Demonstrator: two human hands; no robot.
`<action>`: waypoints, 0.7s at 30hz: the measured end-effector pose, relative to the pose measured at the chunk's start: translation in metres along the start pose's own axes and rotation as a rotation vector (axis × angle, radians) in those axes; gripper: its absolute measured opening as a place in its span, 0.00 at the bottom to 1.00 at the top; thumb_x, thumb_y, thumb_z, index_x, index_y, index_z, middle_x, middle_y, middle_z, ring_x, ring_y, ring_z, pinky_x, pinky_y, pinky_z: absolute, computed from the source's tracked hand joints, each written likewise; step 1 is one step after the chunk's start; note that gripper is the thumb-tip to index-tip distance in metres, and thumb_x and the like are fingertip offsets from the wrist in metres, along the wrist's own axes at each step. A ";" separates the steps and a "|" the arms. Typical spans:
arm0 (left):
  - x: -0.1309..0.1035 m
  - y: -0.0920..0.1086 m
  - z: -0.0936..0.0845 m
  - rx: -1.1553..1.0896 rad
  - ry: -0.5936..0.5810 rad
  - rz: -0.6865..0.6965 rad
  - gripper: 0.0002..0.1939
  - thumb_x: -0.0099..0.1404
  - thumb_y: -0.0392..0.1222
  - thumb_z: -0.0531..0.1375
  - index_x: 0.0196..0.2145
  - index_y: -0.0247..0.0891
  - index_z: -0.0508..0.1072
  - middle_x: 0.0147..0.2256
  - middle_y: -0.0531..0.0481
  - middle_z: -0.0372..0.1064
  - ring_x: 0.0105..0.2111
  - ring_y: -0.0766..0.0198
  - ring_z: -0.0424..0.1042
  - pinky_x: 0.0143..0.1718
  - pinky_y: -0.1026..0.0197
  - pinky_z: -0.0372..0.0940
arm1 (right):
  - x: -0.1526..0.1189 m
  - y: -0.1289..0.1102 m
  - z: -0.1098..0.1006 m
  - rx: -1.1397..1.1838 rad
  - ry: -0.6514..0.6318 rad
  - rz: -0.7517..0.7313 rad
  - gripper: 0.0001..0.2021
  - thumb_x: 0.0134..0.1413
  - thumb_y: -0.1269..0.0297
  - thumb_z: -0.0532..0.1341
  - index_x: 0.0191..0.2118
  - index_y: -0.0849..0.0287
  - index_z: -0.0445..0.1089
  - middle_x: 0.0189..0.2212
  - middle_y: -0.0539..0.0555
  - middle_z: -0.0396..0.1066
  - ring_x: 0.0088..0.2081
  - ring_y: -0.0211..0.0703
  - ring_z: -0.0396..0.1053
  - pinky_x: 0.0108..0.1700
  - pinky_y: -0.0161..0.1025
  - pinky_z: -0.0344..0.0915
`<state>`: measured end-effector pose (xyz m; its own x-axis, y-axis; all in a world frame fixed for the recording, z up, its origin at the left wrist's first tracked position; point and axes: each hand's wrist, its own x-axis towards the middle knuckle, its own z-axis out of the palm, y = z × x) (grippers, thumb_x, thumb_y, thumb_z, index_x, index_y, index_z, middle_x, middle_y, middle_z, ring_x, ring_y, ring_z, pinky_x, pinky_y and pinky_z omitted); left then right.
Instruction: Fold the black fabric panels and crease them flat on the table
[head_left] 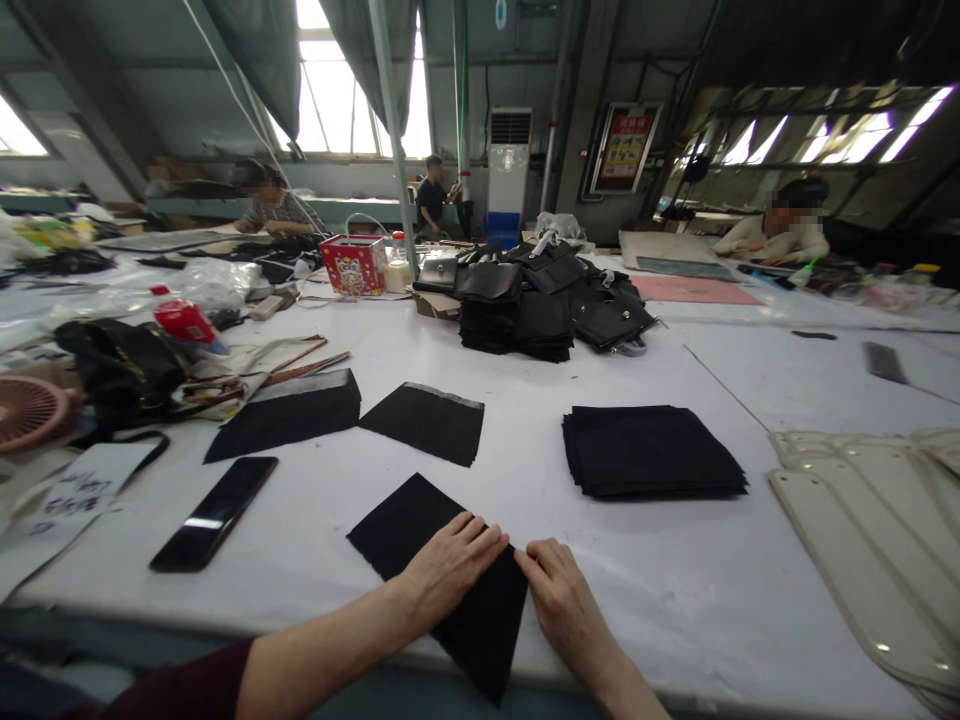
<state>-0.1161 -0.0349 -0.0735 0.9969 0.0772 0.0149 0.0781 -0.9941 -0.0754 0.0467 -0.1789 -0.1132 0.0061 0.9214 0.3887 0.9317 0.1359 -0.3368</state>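
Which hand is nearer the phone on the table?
Left. The left hand rests on the black cloth, to the right of the phone; the right hand lies farther right.

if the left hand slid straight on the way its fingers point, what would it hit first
Probably the black stack: the left hand points up and right across its black sheet, then bare table; depth is unclear.
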 end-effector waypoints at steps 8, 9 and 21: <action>0.000 0.004 -0.007 0.018 0.021 0.019 0.23 0.71 0.37 0.53 0.63 0.42 0.56 0.47 0.47 0.65 0.47 0.57 0.64 0.53 0.55 0.58 | -0.004 0.002 0.000 -0.002 0.022 -0.028 0.14 0.62 0.79 0.51 0.49 0.62 0.66 0.37 0.56 0.63 0.40 0.46 0.60 0.42 0.44 0.59; -0.001 0.003 -0.007 0.019 0.023 0.024 0.24 0.71 0.37 0.53 0.63 0.42 0.56 0.47 0.47 0.65 0.47 0.56 0.64 0.53 0.55 0.58 | -0.005 0.002 0.000 -0.005 0.023 -0.028 0.14 0.61 0.79 0.51 0.49 0.62 0.66 0.37 0.56 0.64 0.40 0.46 0.60 0.42 0.44 0.59; -0.001 0.003 -0.006 0.002 0.057 0.036 0.24 0.69 0.37 0.55 0.62 0.45 0.58 0.49 0.45 0.64 0.50 0.54 0.63 0.57 0.51 0.55 | -0.021 0.007 -0.012 0.039 0.047 0.044 0.14 0.61 0.79 0.49 0.46 0.59 0.67 0.37 0.55 0.64 0.40 0.46 0.61 0.41 0.44 0.59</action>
<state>-0.1170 -0.0384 -0.0682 0.9970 0.0367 0.0685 0.0421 -0.9960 -0.0791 0.0578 -0.2012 -0.1135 0.0641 0.9087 0.4124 0.9153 0.1111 -0.3871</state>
